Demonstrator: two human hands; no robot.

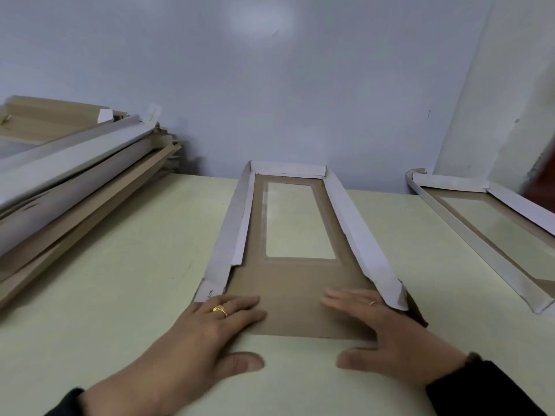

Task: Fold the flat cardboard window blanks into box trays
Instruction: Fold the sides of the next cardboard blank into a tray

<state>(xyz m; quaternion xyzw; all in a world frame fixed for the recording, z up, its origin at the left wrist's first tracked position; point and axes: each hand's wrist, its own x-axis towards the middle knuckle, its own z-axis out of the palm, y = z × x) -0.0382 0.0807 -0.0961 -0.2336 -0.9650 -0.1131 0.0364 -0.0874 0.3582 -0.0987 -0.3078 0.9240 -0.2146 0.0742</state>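
Pressing flat: both hands on the near flap of the window blank, which lies brown side up in the middle of the table.
Window blank: long side walls and far end wall folded up, white faces showing; clear window in the far half; near end flap flat on the table.
Left hand: fingers straight and spread on the blank's near left corner, thumb on the table just in front of the blank's near edge; gold ring on one finger; holds nothing.
Right hand: fingers straight on the blank's near right part, just beside the right side wall; thumb on the table in front of the blank; thin ring; holds nothing.
Sleeves: dark cuffs at both wrists, nearer than the blank.
Stack: untidy pile of cardboard pieces, brown and white, left of the blank, well apart, against the wall; whether flat or folded, cannot tell for most.
Second tray: right of the blank, apart from it, walls up, window visible, partly cut off by the frame edge.
Wall: pale blue, just behind the blank's far end.
In the way: nothing lies on the near flap except the hands.
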